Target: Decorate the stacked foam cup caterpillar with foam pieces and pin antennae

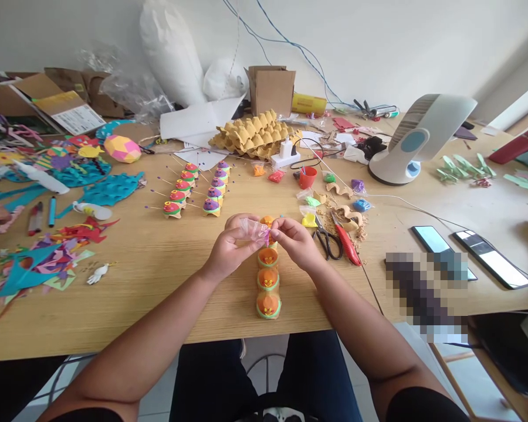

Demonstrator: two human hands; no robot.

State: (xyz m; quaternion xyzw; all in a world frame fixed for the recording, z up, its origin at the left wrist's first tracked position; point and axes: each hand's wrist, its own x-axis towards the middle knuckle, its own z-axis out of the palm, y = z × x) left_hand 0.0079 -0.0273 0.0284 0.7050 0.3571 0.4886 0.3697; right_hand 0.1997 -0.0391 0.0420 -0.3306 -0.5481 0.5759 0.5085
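My left hand (227, 251) is closed on a small clear plastic bag (254, 230) with a bit of purple clay at its right end. There my right hand (294, 240) pinches with thumb and forefinger, right at the purple. Below the hands a strip of egg-carton cups (268, 280) runs toward me, painted orange with green rims and little yellow smiling faces. My hands partly hide its far cups. Further back stand a red-and-green row (180, 192) and a purple row (215, 187) of similar cups with pins stuck out sideways.
Black scissors (330, 243) and a red-handled cutter (347, 239) lie right of my hands, near bagged clay (308, 220) and a red cup (307, 177). A white fan (422, 138) and phones (491, 258) are further right. Paper scraps (35, 264) cover the left; other people's hands show at both edges.
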